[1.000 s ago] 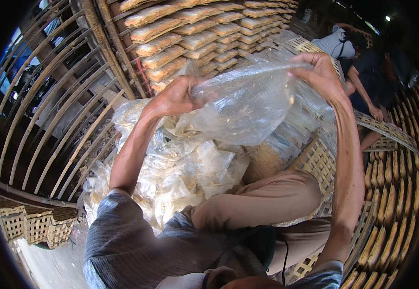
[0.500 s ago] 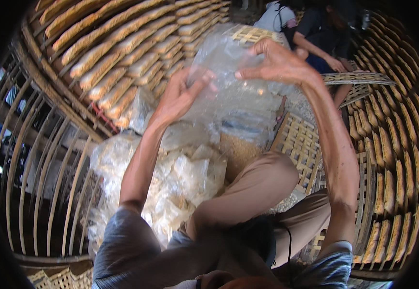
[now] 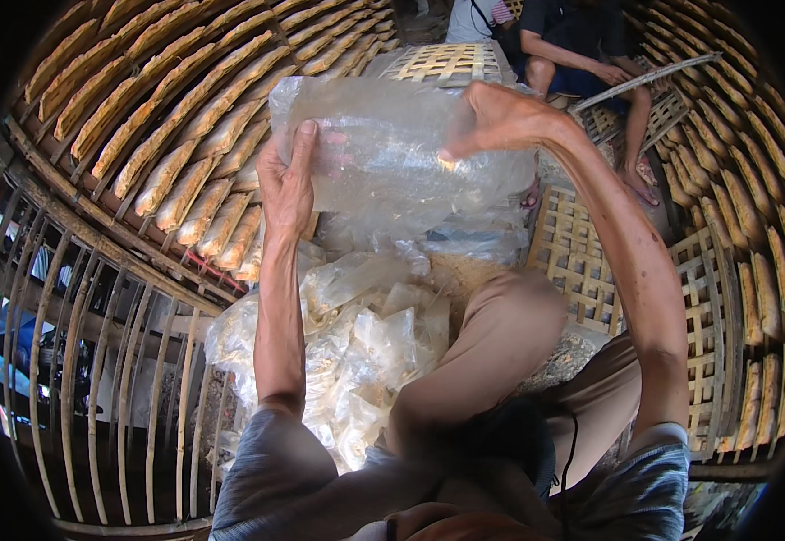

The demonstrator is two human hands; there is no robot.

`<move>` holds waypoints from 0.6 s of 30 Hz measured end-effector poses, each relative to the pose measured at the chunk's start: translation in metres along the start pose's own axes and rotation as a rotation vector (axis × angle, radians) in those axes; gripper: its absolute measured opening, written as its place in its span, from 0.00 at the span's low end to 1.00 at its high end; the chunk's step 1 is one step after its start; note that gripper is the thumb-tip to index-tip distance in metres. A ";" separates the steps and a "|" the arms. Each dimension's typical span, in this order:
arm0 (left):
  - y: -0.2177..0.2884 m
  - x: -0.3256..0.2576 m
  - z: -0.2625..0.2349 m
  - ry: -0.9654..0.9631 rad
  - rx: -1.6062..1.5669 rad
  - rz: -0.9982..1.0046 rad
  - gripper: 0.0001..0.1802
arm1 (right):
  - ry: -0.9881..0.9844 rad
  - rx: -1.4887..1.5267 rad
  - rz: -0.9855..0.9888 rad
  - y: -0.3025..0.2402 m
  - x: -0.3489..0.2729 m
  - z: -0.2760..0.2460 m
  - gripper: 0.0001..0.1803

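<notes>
A cloudy, clear plastic sheet (image 3: 383, 149), roughly rectangular and possibly a flat bag, is stretched out in front of me between both hands. At its left edge my left hand (image 3: 289, 185) grips it, thumb on the near face and fingers behind, partly seen through the film. My right hand (image 3: 491, 122) is closed at the sheet's right part, fingers curled and thumb below; motion blurs its fingertips. Below the sheet, left of my bent knee, lies a large heap of crumpled clear plastic (image 3: 356, 361) with light crumbs in it.
Racks of long, pale brown slabs (image 3: 221, 135) rise at left and more slabs (image 3: 735, 180) at right. Woven bamboo trays (image 3: 577, 257) lie beside my knee. A slatted bamboo frame (image 3: 113, 361) stands at left. Another person (image 3: 573, 45) sits at the far right, near a tray edge.
The sheet has spread wider and flatter. My left hand has moved left and turned upright on its edge, while my right hand stays in about the same place.
</notes>
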State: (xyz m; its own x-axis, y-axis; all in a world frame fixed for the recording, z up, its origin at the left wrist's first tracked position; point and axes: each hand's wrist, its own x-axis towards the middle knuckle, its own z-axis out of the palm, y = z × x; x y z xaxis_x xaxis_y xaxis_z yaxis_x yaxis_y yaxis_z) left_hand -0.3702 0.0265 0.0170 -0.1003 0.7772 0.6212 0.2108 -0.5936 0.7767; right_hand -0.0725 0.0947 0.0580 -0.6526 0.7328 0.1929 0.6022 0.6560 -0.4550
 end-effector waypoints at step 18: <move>-0.011 0.002 -0.038 0.275 0.039 0.081 0.16 | 0.028 -0.092 -0.019 -0.004 0.025 0.002 0.23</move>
State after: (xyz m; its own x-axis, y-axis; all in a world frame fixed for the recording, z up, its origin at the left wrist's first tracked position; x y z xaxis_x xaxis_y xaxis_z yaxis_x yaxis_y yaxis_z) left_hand -0.4096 0.0264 0.0141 -0.3402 0.6386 0.6902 0.2656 -0.6389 0.7220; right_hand -0.0919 0.1098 0.0625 -0.6517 0.7242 0.2252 0.6307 0.6825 -0.3694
